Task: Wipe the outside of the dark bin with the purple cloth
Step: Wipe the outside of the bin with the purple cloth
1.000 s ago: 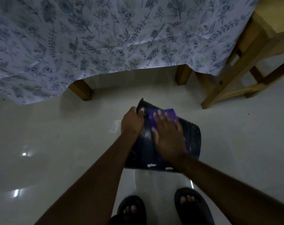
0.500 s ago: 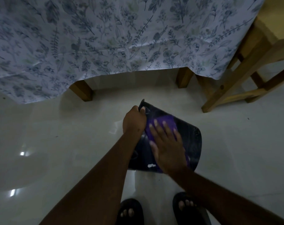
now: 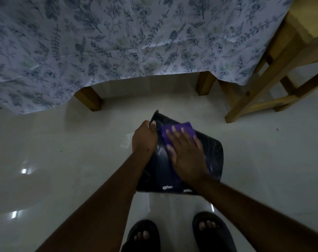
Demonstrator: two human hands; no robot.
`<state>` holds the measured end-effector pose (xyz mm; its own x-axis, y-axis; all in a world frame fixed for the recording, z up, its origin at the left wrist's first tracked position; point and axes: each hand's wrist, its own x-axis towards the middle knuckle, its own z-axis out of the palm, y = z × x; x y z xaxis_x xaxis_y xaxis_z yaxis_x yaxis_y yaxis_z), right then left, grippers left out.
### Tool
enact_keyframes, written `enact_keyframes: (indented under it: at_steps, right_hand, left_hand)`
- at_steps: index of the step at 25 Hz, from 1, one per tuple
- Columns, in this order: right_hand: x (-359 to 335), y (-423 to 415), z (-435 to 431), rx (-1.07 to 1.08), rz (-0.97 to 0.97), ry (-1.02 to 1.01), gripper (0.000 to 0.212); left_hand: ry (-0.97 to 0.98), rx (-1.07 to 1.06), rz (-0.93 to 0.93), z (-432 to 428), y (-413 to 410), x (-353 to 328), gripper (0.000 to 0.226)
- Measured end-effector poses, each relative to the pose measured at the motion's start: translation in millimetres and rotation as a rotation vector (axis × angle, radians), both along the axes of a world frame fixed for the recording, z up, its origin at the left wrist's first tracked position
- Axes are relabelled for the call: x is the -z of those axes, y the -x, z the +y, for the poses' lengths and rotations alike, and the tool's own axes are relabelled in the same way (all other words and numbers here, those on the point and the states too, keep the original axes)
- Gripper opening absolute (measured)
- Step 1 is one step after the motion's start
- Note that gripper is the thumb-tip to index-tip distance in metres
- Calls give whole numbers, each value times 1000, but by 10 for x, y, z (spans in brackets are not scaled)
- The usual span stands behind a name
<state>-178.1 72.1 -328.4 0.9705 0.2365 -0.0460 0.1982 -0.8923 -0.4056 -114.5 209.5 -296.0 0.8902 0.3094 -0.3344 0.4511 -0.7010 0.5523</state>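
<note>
The dark bin lies tilted on the pale floor just ahead of my feet, its broad outer side facing up. My left hand grips the bin's rim at its upper left corner. My right hand lies flat, fingers spread, pressing the purple cloth against the bin's outer side. Most of the cloth is hidden under my palm; its far edge shows past my fingertips near the bin's upper end.
A table draped in a floral cloth stands close ahead, with wooden legs reaching the floor. A wooden stool is at the right. My two feet in dark sandals are right below the bin. The glossy floor reflects lights.
My right hand slid the cloth down the bin's side half a second ago and has since pushed it back up toward the rim. My left hand kept its grip.
</note>
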Motion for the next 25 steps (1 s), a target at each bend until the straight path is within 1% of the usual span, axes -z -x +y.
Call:
enact_keyframes:
  at_steps: [1, 2, 4, 5, 6, 7, 8, 10, 12, 14, 16, 17, 18, 19, 20, 21, 22, 23, 25]
  right_hand:
    - [21, -326, -9, 53, 81, -33, 47]
    - [11, -667, -40, 88, 206, -55, 46]
    - [58, -1073, -120, 169, 459, -64, 50]
    - [71, -1056, -116, 163, 466, -17, 50]
    - [69, -900, -86, 139, 374, 62, 47]
    - [65, -631, -36, 88, 230, 99, 47]
    - [33, -282, 22, 11, 129, 118, 50]
    - [-19, 285, 71, -82, -9, 99, 55]
    - [14, 284, 26, -71, -18, 44, 55]
    - [19, -123, -49, 3, 35, -8, 53]
    - [-16, -609, -200, 128, 199, -55, 55]
    - [-7, -760, -311, 188, 301, -62, 57]
    - [9, -767, -367, 214, 344, -32, 57]
    - [14, -647, -370, 216, 310, 22, 54]
    - [21, -419, -320, 185, 214, 47, 50]
    - [0, -129, -226, 131, 130, 39, 51]
    - [-32, 118, -179, 99, 85, 25, 54]
    - [-29, 196, -184, 84, 54, 12, 56]
    - [0, -107, -291, 126, 29, -25, 54]
  left_hand:
    - [-2, 1, -3, 0, 30, -6, 36]
    - [-4, -6, -2, 3, 71, -16, 36]
    - [-3, -24, -2, 0, 123, -29, 37]
    - [-10, -38, 9, 5, 130, -29, 38]
    - [-21, -50, 18, 18, 114, -16, 39]
    - [-27, -55, 24, 26, 92, 4, 39]
    - [-23, -54, 27, 22, 65, 15, 39]
    - [-19, -32, 10, 2, 8, 14, 38]
    - [-18, -19, -33, -5, 36, 11, 38]
    - [-25, -25, -50, -19, 76, 9, 38]
    - [-38, -50, -52, -7, 115, 0, 38]
    - [-43, -62, -50, -4, 137, -4, 39]
    - [-44, -71, -37, -8, 146, -13, 39]
    - [-45, -81, -15, -16, 136, -23, 39]
    - [-52, -90, 10, -21, 101, -18, 39]
    - [-51, -92, 41, -23, 28, -12, 39]
    - [-32, -76, 64, -40, -70, -23, 38]
    - [19, -52, 67, -50, -165, -44, 36]
    - [210, 28, 56, -39, -220, -135, 32]
